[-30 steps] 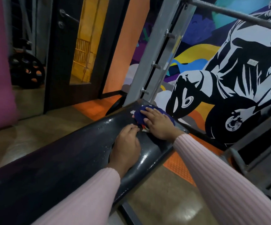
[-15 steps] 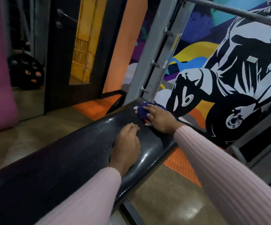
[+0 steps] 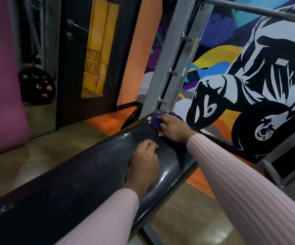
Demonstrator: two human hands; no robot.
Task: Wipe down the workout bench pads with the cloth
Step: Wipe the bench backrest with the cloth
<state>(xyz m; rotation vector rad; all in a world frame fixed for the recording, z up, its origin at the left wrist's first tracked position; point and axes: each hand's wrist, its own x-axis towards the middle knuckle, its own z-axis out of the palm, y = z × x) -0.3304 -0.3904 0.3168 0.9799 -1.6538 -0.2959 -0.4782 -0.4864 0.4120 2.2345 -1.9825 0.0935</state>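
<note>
A long black bench pad (image 3: 83,175) runs from bottom left up to the centre, its surface wet and shiny. At its far end lies a dark blue cloth (image 3: 156,121) with white and red patches. My right hand (image 3: 174,128) presses flat on the cloth, fingers spread over it. My left hand (image 3: 144,161) rests palm down on the pad a little nearer to me, fingers slightly bent and holding nothing. Both arms wear pink ribbed sleeves.
A grey rack upright (image 3: 168,55) with bolts rises right behind the pad's end, and a steel bar (image 3: 259,10) crosses the top right. A painted mural wall stands to the right. A black weight plate (image 3: 37,87) leans at left beside a dark door (image 3: 76,68).
My right hand has slid the cloth farther along the pad toward its far end. My left hand has stayed in place on the pad, its fingers curling slightly.
</note>
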